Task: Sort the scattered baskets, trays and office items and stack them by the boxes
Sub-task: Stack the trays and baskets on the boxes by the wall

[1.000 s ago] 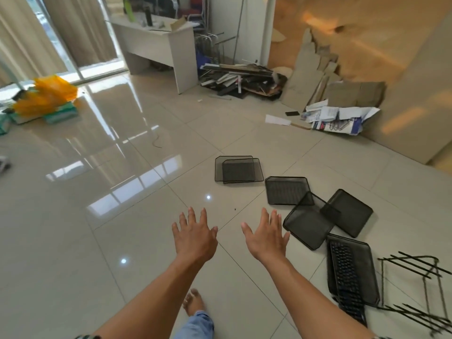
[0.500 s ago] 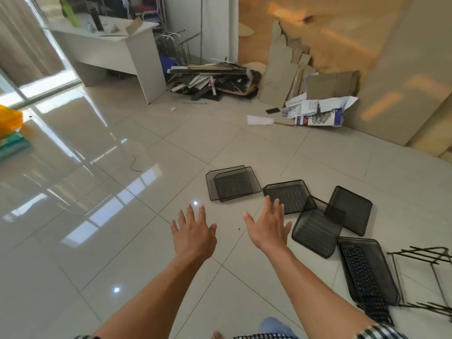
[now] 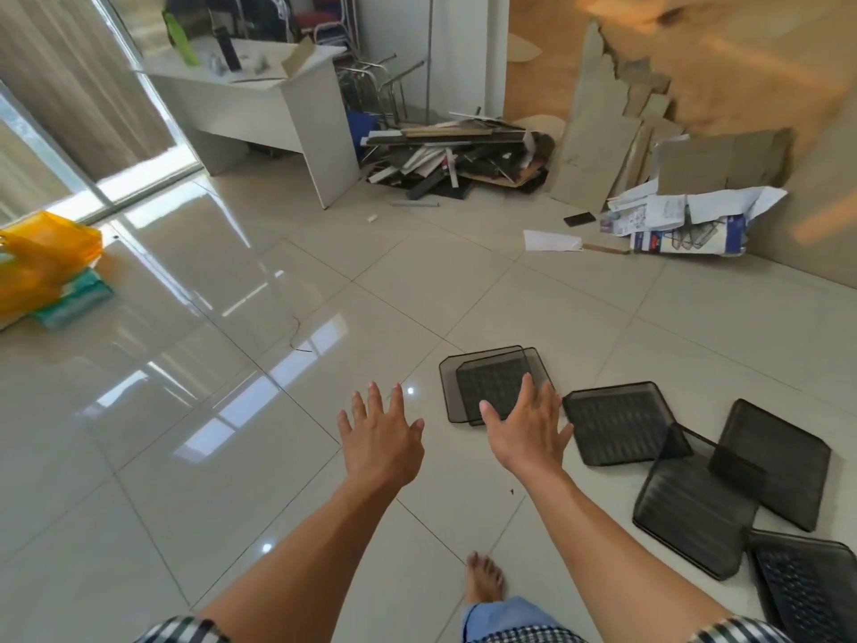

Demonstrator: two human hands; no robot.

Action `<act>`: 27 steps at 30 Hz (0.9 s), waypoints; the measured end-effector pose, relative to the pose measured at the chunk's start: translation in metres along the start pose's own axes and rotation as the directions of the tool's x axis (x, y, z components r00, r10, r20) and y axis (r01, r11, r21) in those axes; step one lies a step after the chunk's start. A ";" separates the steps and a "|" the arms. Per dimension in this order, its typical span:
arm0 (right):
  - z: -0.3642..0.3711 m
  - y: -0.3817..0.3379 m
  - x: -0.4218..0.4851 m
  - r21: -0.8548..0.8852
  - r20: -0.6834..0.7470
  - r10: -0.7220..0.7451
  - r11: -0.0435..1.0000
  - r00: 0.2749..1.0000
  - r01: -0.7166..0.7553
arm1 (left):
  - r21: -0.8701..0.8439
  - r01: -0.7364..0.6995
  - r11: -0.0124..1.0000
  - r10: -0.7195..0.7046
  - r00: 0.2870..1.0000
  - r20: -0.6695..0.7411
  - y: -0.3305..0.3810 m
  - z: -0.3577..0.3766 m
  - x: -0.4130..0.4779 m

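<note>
Both hands are held out, palms down, over the tiled floor (image 3: pixel 232 457). The left hand (image 3: pixel 380 438) has a slack grip, fingers spread, holding nothing, above bare tile. The right hand (image 3: pixel 526 433) is just as open and empty. From here it overlaps the near edge of two overlapping mesh trays (image 3: pixel 491 378), but I cannot tell if it touches them. Just right of those a third mesh tray (image 3: pixel 617 422) lies flat. A tilted tray (image 3: pixel 695 517) overlaps its corner, with another tray (image 3: pixel 779 461) beside it. At the lower right edge a keyboard (image 3: pixel 807 596) sits in a further tray (image 3: pixel 788 541). The flattened cardboard boxes (image 3: pixel 723 162) lean at the far wall, well apart from the trays. A white desk (image 3: pixel 259 99) stands back left.
</note>
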State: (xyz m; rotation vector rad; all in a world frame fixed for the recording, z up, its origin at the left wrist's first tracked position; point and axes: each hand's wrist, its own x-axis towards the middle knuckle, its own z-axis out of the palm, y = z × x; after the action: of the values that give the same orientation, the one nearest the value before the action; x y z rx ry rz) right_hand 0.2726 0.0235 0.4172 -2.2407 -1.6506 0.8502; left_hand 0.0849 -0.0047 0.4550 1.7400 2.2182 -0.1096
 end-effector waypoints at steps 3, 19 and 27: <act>-0.002 -0.023 0.045 -0.044 0.027 -0.024 0.999 0.999 0.025 | 0.010 0.035 0.999 -0.035 0.999 0.000 0.002 -0.018 0.046; -0.020 -0.105 0.233 -0.080 -0.118 0.080 0.993 0.990 -0.090 | 0.028 -0.106 0.994 0.105 0.994 0.039 0.013 -0.068 0.273; -0.011 -0.148 0.281 0.118 -0.236 0.415 0.910 0.879 -0.399 | 0.164 -0.423 0.891 0.403 0.904 0.141 0.024 -0.099 0.407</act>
State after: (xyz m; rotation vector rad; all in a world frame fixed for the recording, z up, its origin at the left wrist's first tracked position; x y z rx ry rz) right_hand 0.2169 0.3362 0.4128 -2.5671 -1.0370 0.6477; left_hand 0.0037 0.4069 0.4322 2.2166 1.7643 -0.3147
